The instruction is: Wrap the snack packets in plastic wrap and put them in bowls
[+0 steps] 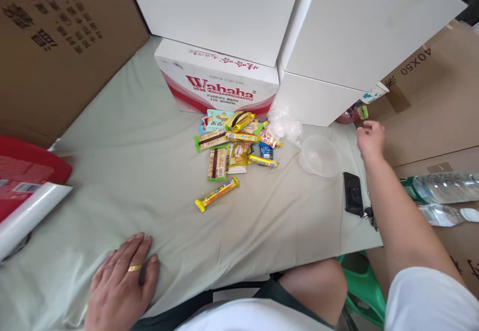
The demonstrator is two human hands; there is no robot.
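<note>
My left hand (123, 276) lies flat on the cloth-covered table, fingers stretched out, a gold ring on one of them. At the table's right edge, my right hand (371, 139) has its fingers curled in; whatever they hold, if anything, is hidden. Just beyond it, a red package with a green end (354, 113) sits partly behind a white box. Wrapped snacks form a pile in the middle, including a green-edged bar (217, 163) and a blue packet (266, 151). A yellow-orange wrapped stick (217, 194) lies apart in front. A clear round bowl (320, 156) stands right of the pile.
A Wahaha water carton (220, 82) and white boxes (318, 96) line the back. Crumpled clear plastic (284, 124) lies beside the pile. A black phone (353, 193) rests near the right edge. Bottles (445, 187), a green stool (364, 291) and a red item (33, 171) flank the table.
</note>
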